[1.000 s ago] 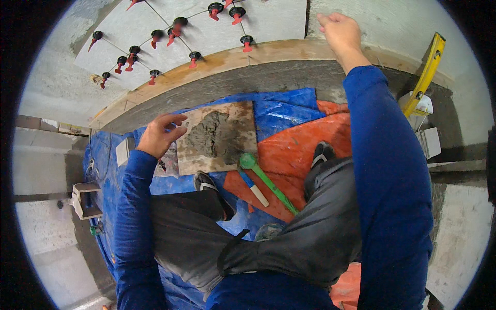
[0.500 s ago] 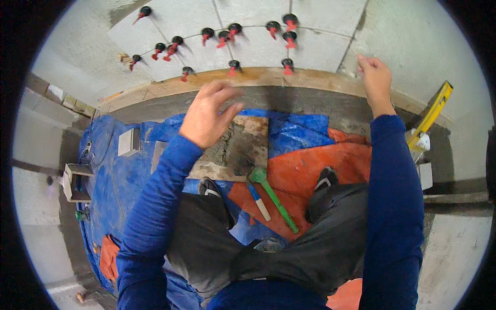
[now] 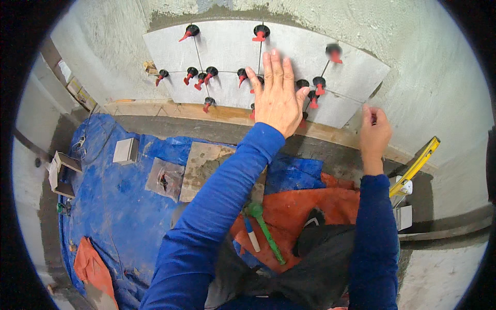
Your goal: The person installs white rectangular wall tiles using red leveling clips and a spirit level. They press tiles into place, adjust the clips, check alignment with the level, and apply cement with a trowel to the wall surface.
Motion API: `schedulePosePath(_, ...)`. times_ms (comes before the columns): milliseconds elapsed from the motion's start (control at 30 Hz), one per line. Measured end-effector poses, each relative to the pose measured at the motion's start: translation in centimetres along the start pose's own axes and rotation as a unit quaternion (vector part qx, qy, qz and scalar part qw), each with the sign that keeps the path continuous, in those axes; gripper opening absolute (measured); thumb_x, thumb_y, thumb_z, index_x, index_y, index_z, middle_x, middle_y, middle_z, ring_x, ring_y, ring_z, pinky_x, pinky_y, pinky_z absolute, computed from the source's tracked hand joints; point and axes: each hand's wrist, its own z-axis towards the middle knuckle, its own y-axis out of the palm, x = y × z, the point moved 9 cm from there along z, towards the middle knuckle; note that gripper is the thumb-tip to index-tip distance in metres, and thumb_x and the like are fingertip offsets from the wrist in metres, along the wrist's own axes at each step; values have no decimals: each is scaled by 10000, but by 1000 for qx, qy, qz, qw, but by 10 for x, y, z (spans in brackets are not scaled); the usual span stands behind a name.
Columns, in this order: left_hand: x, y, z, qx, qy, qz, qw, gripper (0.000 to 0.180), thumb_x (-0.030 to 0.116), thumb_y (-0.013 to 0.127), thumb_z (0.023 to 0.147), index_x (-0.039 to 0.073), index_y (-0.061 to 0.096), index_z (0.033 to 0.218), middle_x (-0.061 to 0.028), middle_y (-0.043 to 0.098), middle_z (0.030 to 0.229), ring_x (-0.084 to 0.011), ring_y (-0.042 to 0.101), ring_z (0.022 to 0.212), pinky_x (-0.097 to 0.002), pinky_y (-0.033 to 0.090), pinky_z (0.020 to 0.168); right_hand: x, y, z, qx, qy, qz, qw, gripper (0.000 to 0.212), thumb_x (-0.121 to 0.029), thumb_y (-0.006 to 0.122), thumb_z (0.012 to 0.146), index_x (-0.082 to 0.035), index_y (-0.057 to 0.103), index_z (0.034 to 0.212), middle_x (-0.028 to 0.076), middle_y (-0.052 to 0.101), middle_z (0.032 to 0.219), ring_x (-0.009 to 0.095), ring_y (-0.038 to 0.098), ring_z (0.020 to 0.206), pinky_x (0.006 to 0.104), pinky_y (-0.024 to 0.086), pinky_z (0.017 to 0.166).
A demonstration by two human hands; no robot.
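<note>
Light grey wall tiles [image 3: 227, 46] stand in two rows before me. Black tile-levelling caps with red T-shaped handles [image 3: 261, 33] dot their joints. One such cap [image 3: 334, 52] at the upper right joint looks blurred. My left hand [image 3: 279, 103] lies on the middle of the tiles, fingers stretched out, hiding part of several caps. Beside the tiles' lower right corner is my right hand [image 3: 375, 135], its fingertips pinched together. Whatever those fingers hold, if anything, I cannot make out.
A wooden batten [image 3: 227, 112] runs under the tiles. Against the right wall leans a yellow spirit level [image 3: 416, 166]. A green mallet [image 3: 268, 235] lies on orange cloth [image 3: 330, 200]. Blue tarp [image 3: 139, 201] covers the floor, with a mortar-smeared board [image 3: 199, 168] and a small tile stack [image 3: 125, 151].
My left hand has moved up and right, from above the board onto the tiles. My right hand stays beside the tiles' right end. The view has tilted up toward the wall.
</note>
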Motion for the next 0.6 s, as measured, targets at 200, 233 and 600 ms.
schedulePosePath(200, -16, 23, -1, -40, -59, 20, 997, 757, 399, 534, 1060, -53, 294, 1617, -302, 162, 1721, -438, 124, 1616, -747, 13, 1221, -144, 6, -20, -65, -367, -10, 928, 468, -43, 619, 889, -48, 656, 1355, 167, 628, 1432, 343, 563, 1358, 478, 442, 1159)
schedulePosePath(233, -17, 22, -1, -27, -54, 1, 998, 722, 333, 539, 1045, -51, 311, 1612, -292, 164, 1725, -425, 134, 1618, -752, 2, 1218, -158, 14, -21, -78, -392, -16, 916, 508, -62, 603, 887, -40, 631, 1394, 166, 593, 1481, 346, 522, 1406, 481, 404, 1195)
schedulePosePath(600, -20, 36, -1, -20, -36, 55, 998, 695, 258, 504, 983, -47, 374, 1594, -267, 189, 1730, -399, 112, 1632, -837, -44, 1148, -195, 89, -10, -103, -500, -175, 842, 614, -264, 475, 996, 27, 491, 1536, 166, 466, 1625, 305, 367, 1547, 476, 224, 1301)
